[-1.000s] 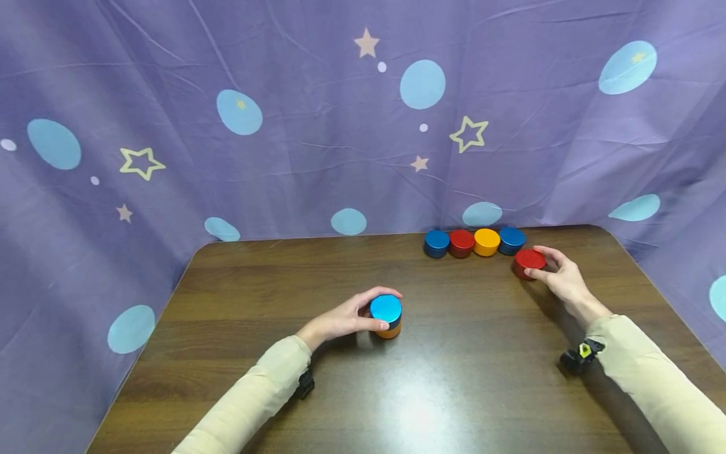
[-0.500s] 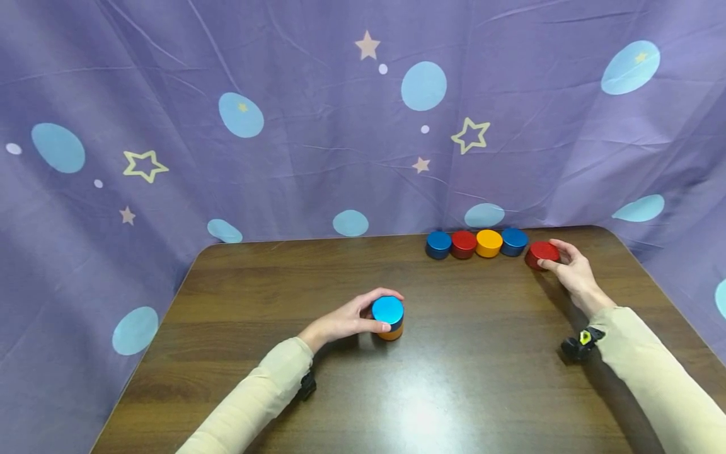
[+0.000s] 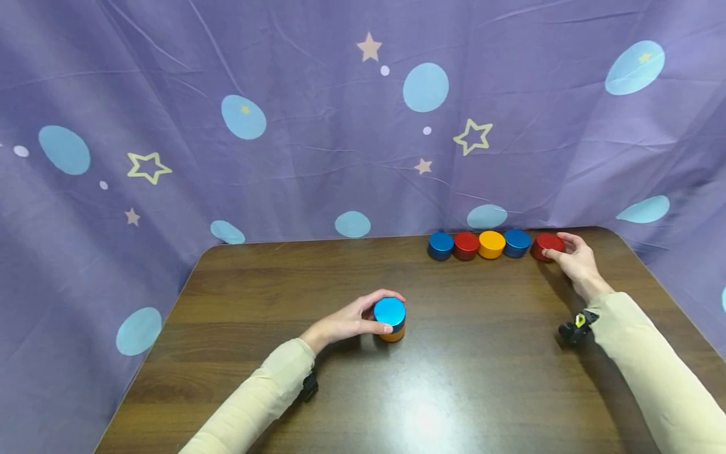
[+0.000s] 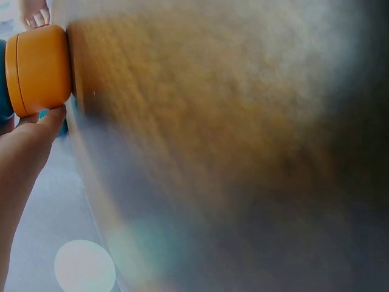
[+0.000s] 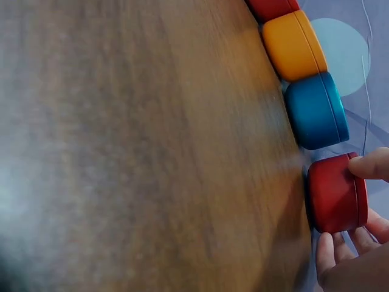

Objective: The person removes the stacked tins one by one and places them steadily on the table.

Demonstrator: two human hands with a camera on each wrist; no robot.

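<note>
Head view: the right hand (image 3: 580, 263) grips a red tin (image 3: 548, 247) near the far edge of the counter (image 3: 272, 277), at the right end of a row (image 3: 491, 246) of four tins: blue, red, yellow, blue. The right wrist view shows a slim gap between it and the end blue tin (image 5: 316, 112). The left hand (image 3: 347, 321), well apart, has thumb and fingers wrapped round a stack, a blue tin (image 3: 389, 311) on an orange tin (image 3: 392, 335); whether its base bears on the counter I cannot tell. The step in hand looks like lining the red tin up with the row. Next would call for a small leftward nudge to close that gap, then release, with the stack held steady meanwhile.
</note>
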